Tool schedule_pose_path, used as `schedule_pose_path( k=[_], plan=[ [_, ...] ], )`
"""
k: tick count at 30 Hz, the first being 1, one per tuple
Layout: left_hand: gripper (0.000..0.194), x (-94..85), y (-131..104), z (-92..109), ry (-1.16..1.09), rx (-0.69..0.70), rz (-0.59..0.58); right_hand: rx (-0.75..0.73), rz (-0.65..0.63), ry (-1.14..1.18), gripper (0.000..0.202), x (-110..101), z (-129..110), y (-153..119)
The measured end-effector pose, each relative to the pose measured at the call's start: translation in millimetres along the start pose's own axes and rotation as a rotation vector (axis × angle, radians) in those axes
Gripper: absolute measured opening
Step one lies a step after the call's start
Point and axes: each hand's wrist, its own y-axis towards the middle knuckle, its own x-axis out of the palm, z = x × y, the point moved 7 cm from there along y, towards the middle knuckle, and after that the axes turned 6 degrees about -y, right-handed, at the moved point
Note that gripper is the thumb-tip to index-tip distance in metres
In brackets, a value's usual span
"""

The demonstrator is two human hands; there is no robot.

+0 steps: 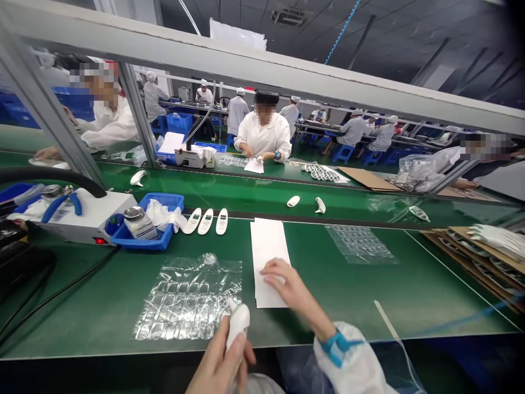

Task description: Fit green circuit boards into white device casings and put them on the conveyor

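My left hand point(223, 355) is wrapped round a white plastic device point(239, 324) shaped like an ear thermometer, its narrow tip pointing up and away from me. Just beyond it lies a clear plastic sheet point(188, 301) with rows of square outlines. My right hand point(281, 279), with a blue band at the wrist, is over a stack of white paper point(268, 241). Its fingers are loosely bent and apart, nothing visible in them; whether they touch the paper I cannot tell. Past the sheet, several white buttoned housings point(205, 221) lie in a row.
On the left stand a blue tray point(166, 241) with wipes and a metal-topped bottle, and a white box point(88, 216) bearing blue pliers. Another clear sheet point(361, 243) lies right of the paper; stacked cardboard trays point(463, 257) hold parts. Devices lie on the green belt point(254, 194). A co-worker point(264, 131) sits opposite.
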Motion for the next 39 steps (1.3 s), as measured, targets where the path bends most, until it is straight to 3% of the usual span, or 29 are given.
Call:
schedule_pose_path(
  k=[2, 5, 10, 14, 16, 19, 24, 27, 31, 39],
  plan=[
    [0.054, 21.4, 13.9, 12.1, -0.089, 0.054, -0.048, 0.016, 0.027, -0.053, 0.015, -16.5, 36.2, 19.0],
    [0.052, 37.9, 35.2, 18.7, -0.223, 0.099, -0.028, 0.036, 0.002, -0.048, 0.01, -17.2, 69.1, 32.9],
    [0.055, 39.5, 61.4, 6.9, -0.199, 0.066, 0.056, 0.086, -0.001, -0.037, 0.008, -4.7, 77.2, 33.7],
    [0.057, 35.7, 67.7, 1.7, -0.201, 0.067, 0.094, 0.121, 0.043, 0.022, 0.007, -11.0, 75.5, 33.3],
    [0.055, 33.9, 68.5, 0.2, -0.208, 0.045, 0.094, 0.14, 0.073, 0.087, 0.009, -17.7, 71.4, 31.6],
    [0.053, 36.0, 67.3, 2.8, -0.224, 0.015, 0.004, 0.167, 0.097, 0.196, 0.015, -21.0, 49.1, 21.8],
    [0.058, 37.3, 55.5, 12.5, -0.305, -0.018, -0.072, 0.201, -0.112, 0.439, 0.012, 13.5, -22.3, -6.7],
    [0.056, 36.4, 49.3, 14.5, -0.304, -0.034, -0.051, 0.161, -0.145, 0.39, 0.012, 27.2, -49.6, -13.5],
    [0.056, 33.5, 46.1, 13.0, -0.279, -0.046, -0.008, 0.123, -0.128, 0.276, 0.012, 33.7, -53.0, -10.5],
    [0.054, 27.4, 42.7, 10.0, -0.276, -0.041, -0.001, 0.14, -0.147, 0.308, 0.011, 41.6, -47.9, -9.8]
  ],
)
